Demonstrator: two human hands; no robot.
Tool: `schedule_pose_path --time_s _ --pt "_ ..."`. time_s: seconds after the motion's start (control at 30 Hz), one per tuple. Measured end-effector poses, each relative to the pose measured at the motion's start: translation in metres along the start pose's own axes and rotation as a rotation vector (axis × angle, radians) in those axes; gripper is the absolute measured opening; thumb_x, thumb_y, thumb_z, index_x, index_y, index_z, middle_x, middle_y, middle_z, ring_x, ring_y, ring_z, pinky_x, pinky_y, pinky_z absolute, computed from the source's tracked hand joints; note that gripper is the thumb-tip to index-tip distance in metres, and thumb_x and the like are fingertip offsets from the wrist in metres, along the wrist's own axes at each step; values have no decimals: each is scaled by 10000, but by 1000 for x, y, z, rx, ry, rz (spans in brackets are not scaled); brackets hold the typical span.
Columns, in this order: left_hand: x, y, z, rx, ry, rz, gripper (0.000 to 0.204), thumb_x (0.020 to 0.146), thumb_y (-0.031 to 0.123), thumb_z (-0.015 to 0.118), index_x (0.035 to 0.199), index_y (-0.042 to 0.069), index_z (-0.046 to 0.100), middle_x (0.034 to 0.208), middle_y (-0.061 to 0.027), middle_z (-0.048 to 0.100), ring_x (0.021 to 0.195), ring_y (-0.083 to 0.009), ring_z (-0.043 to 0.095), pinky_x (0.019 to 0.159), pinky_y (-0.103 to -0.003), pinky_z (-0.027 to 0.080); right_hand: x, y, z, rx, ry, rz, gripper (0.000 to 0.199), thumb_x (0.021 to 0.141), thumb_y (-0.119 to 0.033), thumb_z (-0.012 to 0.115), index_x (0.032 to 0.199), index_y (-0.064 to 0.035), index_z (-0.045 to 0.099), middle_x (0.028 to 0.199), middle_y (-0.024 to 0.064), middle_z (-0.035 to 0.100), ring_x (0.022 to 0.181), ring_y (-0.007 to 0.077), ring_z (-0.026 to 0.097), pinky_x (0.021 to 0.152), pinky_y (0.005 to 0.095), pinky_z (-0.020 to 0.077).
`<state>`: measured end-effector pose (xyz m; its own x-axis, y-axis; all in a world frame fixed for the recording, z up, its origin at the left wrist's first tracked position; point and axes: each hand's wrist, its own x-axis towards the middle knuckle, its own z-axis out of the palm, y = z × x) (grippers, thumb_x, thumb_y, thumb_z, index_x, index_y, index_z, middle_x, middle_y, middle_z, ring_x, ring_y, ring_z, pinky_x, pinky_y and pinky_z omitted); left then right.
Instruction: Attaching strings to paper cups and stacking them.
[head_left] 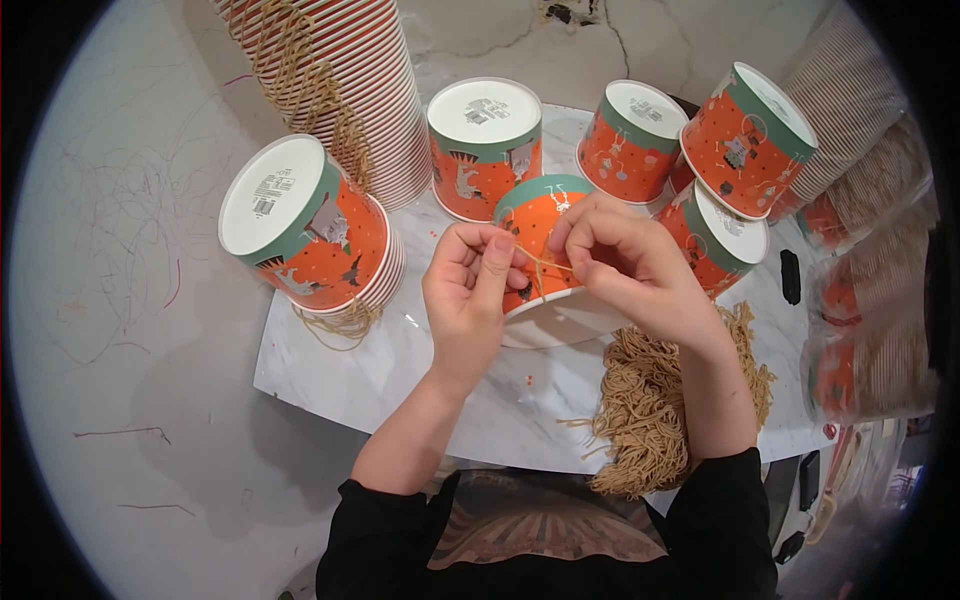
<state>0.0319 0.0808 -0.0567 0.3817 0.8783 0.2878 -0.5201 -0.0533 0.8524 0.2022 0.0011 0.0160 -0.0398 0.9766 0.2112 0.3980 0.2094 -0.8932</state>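
Note:
An orange paper cup [545, 225] with a green band and a white inside lies on its side at the middle of the white marble board [400, 370]. My left hand [470, 290] and my right hand [625, 265] meet over its rim, both pinching a thin tan string [543, 265] stretched between the fingers. My right forearm crosses a heap of the same tan strings [645, 400] on the board.
Several upturned orange cups stand around: one stack at left [305, 225], one behind the hands [485, 145], others at right [745, 125]. A tall striped cup stack [345, 90] draped with strings rises at the back. Bagged cups [870, 300] line the right edge.

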Motion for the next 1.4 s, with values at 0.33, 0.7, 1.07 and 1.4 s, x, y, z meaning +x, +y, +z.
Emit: schedule_pose_path --time_s 0.33,0.7,1.07,1.4 --pt "-2 6 1 6 -75 35 137 996 105 636 1066 -10 660 860 -27 665 695 -38 550 648 -180 460 2 4 10 412 93 79 119 1016 -125 581 987 -14 551 859 -38 556 795 22 507 709 189 424" --pt "-1 4 1 -41 -113 60 131 987 77 642 1078 -14 666 913 -32 678 723 -37 554 665 -180 463 1 -2 8 441 17 112 113 1012 -84 555 1076 6 579 923 -13 596 849 26 550 739 200 463" --pt "-5 5 2 -77 -85 202 247 904 -46 698 1130 -21 601 992 -84 686 849 -92 655 777 -216 521 -1 -5 14 222 -37 122 172 903 -56 731 1020 -12 613 876 -59 552 720 5 446 618 171 363" --pt "-1 14 5 -129 -51 100 147 896 9 709 1013 -7 621 1147 -109 613 902 -81 590 803 -237 487 -2 0 11 490 -53 139 81 936 -79 695 919 -10 657 837 -17 624 726 25 530 627 195 414"
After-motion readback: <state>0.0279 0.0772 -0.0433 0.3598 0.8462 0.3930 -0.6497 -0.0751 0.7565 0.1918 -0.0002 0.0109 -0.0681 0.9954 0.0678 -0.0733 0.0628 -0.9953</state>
